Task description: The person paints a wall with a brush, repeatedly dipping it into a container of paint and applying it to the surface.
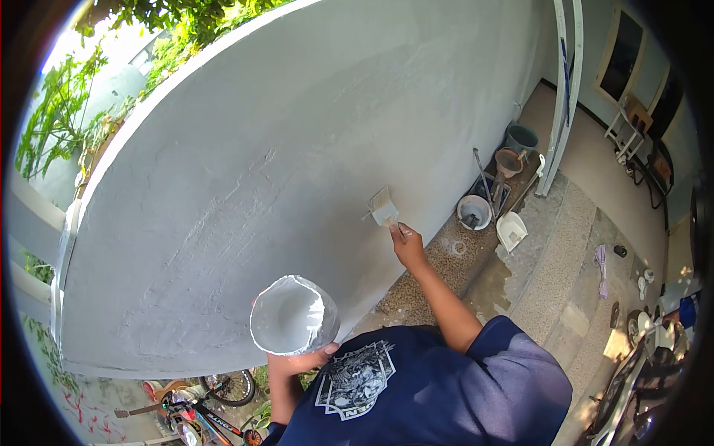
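Observation:
A wide paintbrush (384, 208) with pale bristles is in my right hand (407, 245), whose fingers are wrapped round its handle. The bristles lie against or very close to the grey-white wall (297, 186); exact contact is hard to tell. My left hand (309, 360) holds a paint-coated container (294, 316) from below, near my chest. White paint covers the container's rim and inside. Rough, raised streaks mark the wall to the left of the brush.
Along the wall's foot stand a white bucket (474, 212), a brown pot (509, 161) and a dark bucket (522, 137). A white dustpan (512, 231) lies beside them. A metal post (559, 104) rises at right. A bicycle (216, 416) is at lower left.

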Demonstrator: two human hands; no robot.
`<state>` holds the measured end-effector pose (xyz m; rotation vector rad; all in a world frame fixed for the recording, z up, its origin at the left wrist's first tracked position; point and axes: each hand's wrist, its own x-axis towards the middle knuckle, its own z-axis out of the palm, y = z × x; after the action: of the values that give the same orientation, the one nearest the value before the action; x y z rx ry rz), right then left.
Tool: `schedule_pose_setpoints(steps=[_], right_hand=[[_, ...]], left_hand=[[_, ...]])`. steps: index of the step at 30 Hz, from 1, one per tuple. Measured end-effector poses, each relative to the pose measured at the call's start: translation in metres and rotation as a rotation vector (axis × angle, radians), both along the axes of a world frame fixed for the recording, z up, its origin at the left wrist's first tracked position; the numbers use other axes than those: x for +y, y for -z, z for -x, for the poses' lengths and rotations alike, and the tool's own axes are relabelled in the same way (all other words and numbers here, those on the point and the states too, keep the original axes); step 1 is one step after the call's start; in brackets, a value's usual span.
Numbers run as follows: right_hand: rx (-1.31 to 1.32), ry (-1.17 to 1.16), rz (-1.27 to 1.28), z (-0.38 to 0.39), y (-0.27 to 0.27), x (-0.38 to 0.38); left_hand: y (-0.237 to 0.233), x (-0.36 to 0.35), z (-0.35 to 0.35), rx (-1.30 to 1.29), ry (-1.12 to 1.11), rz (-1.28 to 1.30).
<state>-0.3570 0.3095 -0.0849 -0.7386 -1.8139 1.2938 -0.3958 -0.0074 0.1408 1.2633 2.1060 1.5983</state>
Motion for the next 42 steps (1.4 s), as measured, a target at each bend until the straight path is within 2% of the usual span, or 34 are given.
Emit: schedule_pose_setpoints(steps=[1,2,3,5,6,8,9,11,13,15,16,19,21,23,25,27,29,30,31,32,34,35,36,38,40,42], right_hand=[[0.005,-0.02,0.023,-0.006,0.02,0.004],[-0.136,-0.036,0.019,-0.016,0.028,0.011],[-0.134,-0.044,0.02,-0.025,0.042,0.021],[-0.609,-0.07,-0.034,-0.041,0.054,0.037],[-0.607,-0.072,-0.034,-0.049,0.055,0.041],[-0.807,-0.084,0.009,-0.061,0.042,0.056],[-0.8,-0.082,0.007,-0.064,0.024,0.058],[-0.358,0.057,-0.061,-0.074,-0.038,0.048],[-0.067,-0.067,0.022,-0.08,-0.132,0.029],[0.04,-0.111,-0.062,-0.064,-0.155,0.018],[0.038,-0.114,-0.061,-0.055,-0.141,0.017],[-0.016,-0.145,-0.122,-0.017,-0.055,0.02],[-0.189,-0.059,-0.104,-0.019,0.0,0.02],[-0.487,-0.029,-0.04,-0.03,0.052,0.028],[-0.903,-0.12,0.228,-0.037,0.105,0.055],[-0.914,-0.094,0.221,-0.059,0.115,0.055],[-0.903,-0.049,0.207,-0.053,0.096,0.053],[-0.636,-0.018,0.122,-0.058,0.069,0.045],[-0.376,0.011,0.033,-0.066,0.031,0.036],[-0.233,-0.036,0.025,-0.07,-0.022,0.029],[-0.013,-0.123,0.013,-0.064,-0.12,0.02],[0.072,-0.16,-0.004,-0.056,-0.143,0.021],[0.07,-0.156,-0.001,-0.044,-0.144,0.023],[0.073,-0.183,-0.157,-0.017,-0.133,0.026],[0.016,-0.169,-0.124,0.0,-0.075,0.026],[-0.141,-0.138,-0.1,-0.001,-0.006,0.026]], left_hand=[[0.0,-0.005,-0.001,-0.027,0.041,0.111],[-0.019,0.006,-0.017,-0.355,-0.006,0.116],[-0.015,0.009,-0.019,-0.354,-0.013,0.116],[-0.002,0.018,-0.021,-0.153,0.036,-0.02],[0.001,0.02,-0.026,-0.139,0.02,0.015],[0.001,0.03,-0.037,-0.094,0.022,-0.011],[0.0,0.036,-0.042,-0.054,0.023,-0.035],[-0.001,0.044,-0.051,-0.051,0.019,-0.063],[0.0,0.048,-0.06,-0.1,0.011,-0.055],[-0.003,0.054,-0.067,-0.105,-0.005,-0.067],[-0.003,0.056,-0.07,-0.106,-0.021,-0.085],[-0.004,0.056,-0.082,-0.075,-0.076,-0.121],[-0.006,0.054,-0.089,-0.039,-0.113,-0.146],[-0.01,0.045,-0.097,-0.018,-0.165,-0.143],[-0.011,0.038,-0.105,-0.17,-0.203,-0.162],[-0.009,0.026,-0.109,-0.198,-0.213,-0.084],[-0.01,0.028,-0.111,-0.055,-0.266,-0.226],[-0.004,0.022,-0.108,-0.028,-0.279,-0.21],[-0.003,0.02,-0.104,-0.035,-0.274,-0.212],[-0.001,0.017,-0.102,-0.076,-0.287,-0.19],[-0.005,0.018,-0.104,-0.124,-0.317,-0.165],[-0.007,0.019,-0.107,-0.133,-0.315,-0.157],[-0.009,0.021,-0.107,-0.145,-0.317,-0.16],[-0.012,0.026,-0.104,-0.145,-0.312,-0.158],[-0.014,0.03,-0.101,-0.01,-0.326,-0.228],[-0.014,0.021,-0.101,-0.056,-0.324,-0.201]])
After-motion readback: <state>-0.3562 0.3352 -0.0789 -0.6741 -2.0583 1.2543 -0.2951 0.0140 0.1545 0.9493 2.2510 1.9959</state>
